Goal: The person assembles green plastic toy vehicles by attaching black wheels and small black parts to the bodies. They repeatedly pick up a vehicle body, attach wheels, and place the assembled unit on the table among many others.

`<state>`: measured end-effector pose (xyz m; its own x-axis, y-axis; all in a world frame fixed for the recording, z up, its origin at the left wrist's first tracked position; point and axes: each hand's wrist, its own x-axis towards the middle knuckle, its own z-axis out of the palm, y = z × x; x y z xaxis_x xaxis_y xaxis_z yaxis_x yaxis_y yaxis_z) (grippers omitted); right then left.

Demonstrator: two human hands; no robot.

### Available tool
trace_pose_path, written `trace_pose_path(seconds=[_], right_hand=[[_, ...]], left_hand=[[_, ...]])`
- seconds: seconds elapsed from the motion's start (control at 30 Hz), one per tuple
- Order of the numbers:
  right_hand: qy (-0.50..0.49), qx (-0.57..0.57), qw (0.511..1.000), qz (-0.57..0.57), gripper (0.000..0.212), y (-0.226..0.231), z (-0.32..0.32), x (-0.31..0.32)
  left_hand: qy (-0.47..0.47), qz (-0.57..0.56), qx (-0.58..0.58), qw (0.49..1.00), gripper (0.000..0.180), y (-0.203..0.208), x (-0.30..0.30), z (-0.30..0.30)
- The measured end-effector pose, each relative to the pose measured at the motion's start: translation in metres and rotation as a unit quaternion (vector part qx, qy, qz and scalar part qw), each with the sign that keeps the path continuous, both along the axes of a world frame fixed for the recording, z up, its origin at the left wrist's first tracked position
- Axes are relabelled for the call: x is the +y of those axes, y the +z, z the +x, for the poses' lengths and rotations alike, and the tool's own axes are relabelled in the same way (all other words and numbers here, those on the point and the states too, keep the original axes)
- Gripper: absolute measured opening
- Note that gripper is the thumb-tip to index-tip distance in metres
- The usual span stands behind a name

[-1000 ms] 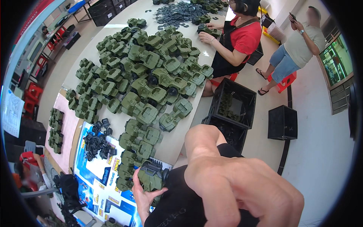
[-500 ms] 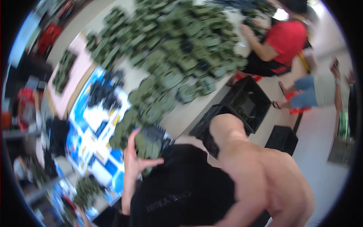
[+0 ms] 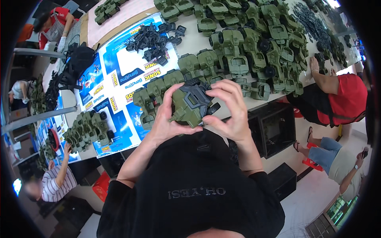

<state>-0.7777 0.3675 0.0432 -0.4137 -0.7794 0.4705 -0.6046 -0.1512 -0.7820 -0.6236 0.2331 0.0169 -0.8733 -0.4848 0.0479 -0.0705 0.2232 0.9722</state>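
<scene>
Just in front of my chest, at the table's near edge, both hands hold a green toy vehicle body (image 3: pixel 183 112). A dark grey plastic frame piece (image 3: pixel 197 97) lies on its upper right side, and a black wheel (image 3: pixel 213 108) shows beside it. My left hand (image 3: pixel 163 123) is wrapped round the left side of the body, thumb along the lower edge. My right hand (image 3: pixel 233 112) curves round the other side, with fingertips at the grey frame piece and the thumb at the lower end. Fingers hide parts of the vehicle's edges.
Many green toy vehicles (image 3: pixel 238 59) cover the table ahead and to the right. Small black parts (image 3: pixel 152 41) lie on printed sheets (image 3: pixel 119 59). Black crates (image 3: pixel 278 133) stand below the table at right. A co-worker in red (image 3: pixel 349 95) sits there; others work at left.
My left hand, earlier spread open, now grips the toy vehicle. My right arm has swung in from the right, and that hand is on the vehicle too. The view has turned and sharpened.
</scene>
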Motion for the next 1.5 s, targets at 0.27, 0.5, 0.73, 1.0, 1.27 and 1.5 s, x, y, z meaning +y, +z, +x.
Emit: trace_pose_path(seconds=[0.27,0.5,0.73,1.0,1.27,1.5], right_hand=[[-0.022,-0.032,0.999,0.034,0.050,-0.017,0.012,-0.003],[-0.045,-0.010,0.989,0.141,0.092,-0.025,0.018,0.002],[-0.220,0.081,0.956,0.175,0.089,-0.055,0.010,-0.017],[-0.320,0.023,0.946,0.042,0.081,-0.061,-0.178,-0.077],[-0.405,-0.025,0.909,0.090,0.082,-0.109,-0.310,-0.151],[-0.441,0.071,0.858,0.255,0.085,-0.114,-0.297,-0.148]], left_hand=[[0.025,-0.034,-0.028,0.999,0.103,0.003,0.006,-0.004],[0.249,0.231,0.061,0.939,0.076,-0.013,-0.007,-0.043],[0.210,0.382,0.063,0.898,0.058,-0.027,-0.017,-0.126],[-0.001,0.171,0.028,0.985,0.068,0.019,-0.030,-0.155],[0.060,0.240,-0.191,0.950,0.036,-0.050,-0.047,-0.012],[0.185,0.302,-0.215,0.910,0.033,-0.060,-0.038,0.070]])
